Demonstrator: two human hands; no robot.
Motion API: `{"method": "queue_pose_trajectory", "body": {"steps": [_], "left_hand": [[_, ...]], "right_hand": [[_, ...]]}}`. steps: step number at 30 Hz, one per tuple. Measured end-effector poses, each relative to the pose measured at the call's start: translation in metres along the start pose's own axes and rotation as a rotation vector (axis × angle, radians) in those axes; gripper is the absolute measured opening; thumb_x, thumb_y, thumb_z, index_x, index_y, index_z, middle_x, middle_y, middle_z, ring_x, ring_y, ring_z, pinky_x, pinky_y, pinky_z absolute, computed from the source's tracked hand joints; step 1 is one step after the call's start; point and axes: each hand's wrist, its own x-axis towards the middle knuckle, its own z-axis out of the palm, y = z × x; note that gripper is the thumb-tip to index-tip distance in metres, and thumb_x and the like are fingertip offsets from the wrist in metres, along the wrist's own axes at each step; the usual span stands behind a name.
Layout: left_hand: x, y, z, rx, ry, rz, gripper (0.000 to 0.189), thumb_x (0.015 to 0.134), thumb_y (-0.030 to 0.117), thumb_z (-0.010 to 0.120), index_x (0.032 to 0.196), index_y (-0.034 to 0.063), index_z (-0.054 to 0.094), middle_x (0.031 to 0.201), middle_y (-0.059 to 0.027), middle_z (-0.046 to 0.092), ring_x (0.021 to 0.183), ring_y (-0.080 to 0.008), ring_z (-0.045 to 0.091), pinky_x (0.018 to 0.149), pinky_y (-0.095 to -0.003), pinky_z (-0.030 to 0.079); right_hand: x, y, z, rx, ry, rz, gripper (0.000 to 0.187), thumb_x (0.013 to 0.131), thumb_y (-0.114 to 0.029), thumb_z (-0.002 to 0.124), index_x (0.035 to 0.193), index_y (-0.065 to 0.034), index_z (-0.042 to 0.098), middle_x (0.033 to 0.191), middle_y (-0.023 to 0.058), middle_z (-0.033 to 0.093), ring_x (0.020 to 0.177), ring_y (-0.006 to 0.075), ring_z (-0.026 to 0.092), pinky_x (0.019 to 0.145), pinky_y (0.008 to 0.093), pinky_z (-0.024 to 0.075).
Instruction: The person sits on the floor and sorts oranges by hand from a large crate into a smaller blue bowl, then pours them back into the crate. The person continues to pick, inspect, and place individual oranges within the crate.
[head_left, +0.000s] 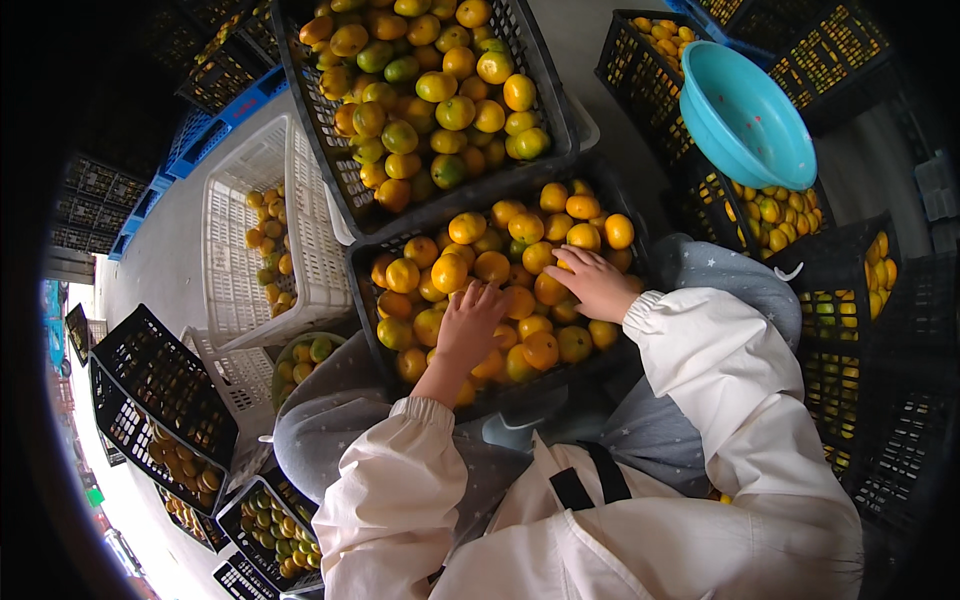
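Before me a black plastic crate holds many orange and yellow-green mandarins. My left hand rests palm down on the fruit near the crate's middle, its fingers curled a little. Whether a mandarin is within its grasp is hidden. To the right, my right hand lies over other mandarins with fingers and thumb apart; one mandarin shows partly beneath its fingers. Beyond sits a second black crate, tilted toward me and piled with greener mandarins.
A white plastic crate with some mandarins stands at left, near a green basin of fruit. At right, a turquoise basin rests on fruit-filled black crates. More black crates stand lower left; blue pallets lie farther back.
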Motion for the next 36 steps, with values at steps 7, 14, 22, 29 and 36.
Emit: {"method": "queue_pose_trajectory", "body": {"steps": [7,14,22,29,36], "left_hand": [[0.019,0.003,0.011,0.081,-0.150,-0.074,0.045,0.074,0.024,0.071,0.116,0.0147,0.057,0.125,-0.0056,0.053,0.118,-0.0233,0.048,0.091,-0.0425,0.043],[0.048,0.028,0.019,-0.043,-0.016,0.026,0.048,0.082,0.035,0.067,0.119,0.0088,0.053,0.114,-0.0062,0.056,0.109,-0.0230,0.054,0.087,-0.0382,0.044],[0.067,0.046,0.044,-0.009,-0.037,0.051,0.052,0.085,0.025,0.064,0.133,0.0145,0.047,0.120,-0.0075,0.055,0.110,-0.0239,0.055,0.093,-0.0373,0.042],[0.063,0.026,0.034,-0.147,0.047,0.122,0.052,0.083,0.035,0.067,0.126,0.0111,0.052,0.111,-0.0044,0.063,0.115,-0.0238,0.051,0.098,-0.0383,0.039],[0.066,0.023,0.042,-0.061,0.135,0.003,0.052,0.082,0.036,0.068,0.126,0.0124,0.053,0.113,-0.0043,0.061,0.118,-0.0241,0.050,0.099,-0.0407,0.037]], "right_hand": [[-0.011,0.004,-0.018,0.465,0.123,0.363,0.041,0.072,-0.004,0.073,0.106,-0.0055,0.051,0.108,0.0140,0.051,0.098,0.0345,0.056,0.082,0.0426,0.0478],[-0.024,0.001,-0.060,0.678,-0.074,0.566,0.051,0.069,-0.032,0.085,0.089,-0.0051,0.046,0.083,0.0090,0.052,0.076,0.0215,0.050,0.069,0.0332,0.0435],[-0.055,-0.009,-0.039,1.117,-0.011,0.939,0.049,0.075,-0.032,0.084,0.095,-0.0043,0.049,0.089,0.0032,0.053,0.073,0.0095,0.056,0.052,0.0231,0.0510],[-0.046,-0.006,0.010,0.886,0.195,0.568,0.049,0.070,-0.026,0.086,0.091,-0.0054,0.047,0.088,0.0048,0.049,0.079,0.0148,0.050,0.070,0.0280,0.0465],[-0.041,-0.047,0.027,0.641,0.237,0.490,0.043,0.073,-0.021,0.081,0.090,-0.0049,0.046,0.092,0.0124,0.046,0.081,0.0334,0.051,0.073,0.0384,0.0457]]}}
